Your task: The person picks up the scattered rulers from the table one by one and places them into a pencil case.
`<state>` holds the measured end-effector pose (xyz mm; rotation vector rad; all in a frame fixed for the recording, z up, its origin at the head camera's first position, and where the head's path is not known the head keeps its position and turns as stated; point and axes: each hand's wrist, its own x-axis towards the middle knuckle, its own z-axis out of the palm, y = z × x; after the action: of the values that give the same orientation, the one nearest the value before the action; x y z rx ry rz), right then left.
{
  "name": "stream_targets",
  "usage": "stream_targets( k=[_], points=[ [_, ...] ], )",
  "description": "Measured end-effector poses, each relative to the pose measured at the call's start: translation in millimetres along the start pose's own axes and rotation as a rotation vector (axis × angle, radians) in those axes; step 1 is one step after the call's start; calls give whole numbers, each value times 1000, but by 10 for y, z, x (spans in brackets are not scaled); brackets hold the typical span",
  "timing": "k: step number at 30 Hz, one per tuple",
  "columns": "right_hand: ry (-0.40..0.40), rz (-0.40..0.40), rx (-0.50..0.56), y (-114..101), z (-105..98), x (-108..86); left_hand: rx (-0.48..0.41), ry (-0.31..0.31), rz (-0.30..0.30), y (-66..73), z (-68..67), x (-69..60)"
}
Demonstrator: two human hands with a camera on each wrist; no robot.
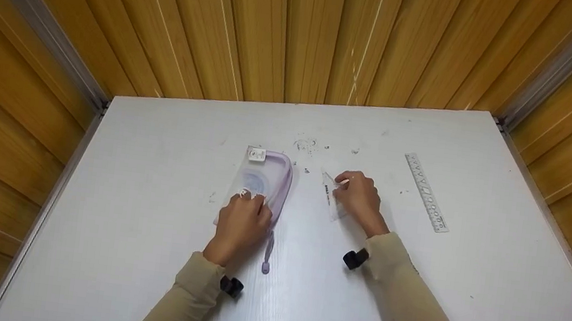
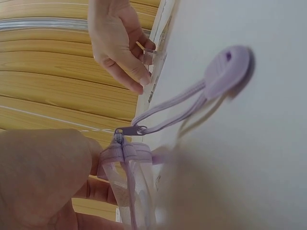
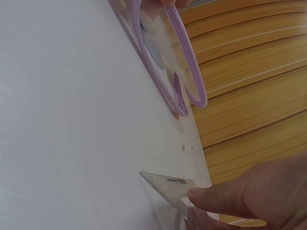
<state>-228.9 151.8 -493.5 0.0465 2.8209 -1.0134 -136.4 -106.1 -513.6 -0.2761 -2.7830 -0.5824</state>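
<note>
"What lies at left?"
"A clear, lilac-trimmed pouch (image 1: 274,178), its zip mouth gaping, strap (image 1: 265,268) trailing toward the near side."
"And at right?"
"A transparent set square (image 1: 332,203), dark lettering along one side, narrow tip pointing toward the tabletop (image 1: 165,167)'s far edge."

Ruler (image 1: 426,193), pouch (image 1: 274,174) on white table (image 1: 140,192)

Pouch (image 1: 275,179) left of set square (image 1: 331,201)

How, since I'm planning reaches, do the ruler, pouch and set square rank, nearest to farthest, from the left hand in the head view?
1. Pouch, gripped by the left hand.
2. Set square, rightward, pinched by the right hand.
3. Ruler, farthest right.
</note>
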Motion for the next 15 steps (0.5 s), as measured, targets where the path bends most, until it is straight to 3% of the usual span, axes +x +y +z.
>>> stream_targets(
  k=[15],
  points=[
    [-40,52,268,122,-159,10,-1,7,-7,-1,14,1]
  ],
)
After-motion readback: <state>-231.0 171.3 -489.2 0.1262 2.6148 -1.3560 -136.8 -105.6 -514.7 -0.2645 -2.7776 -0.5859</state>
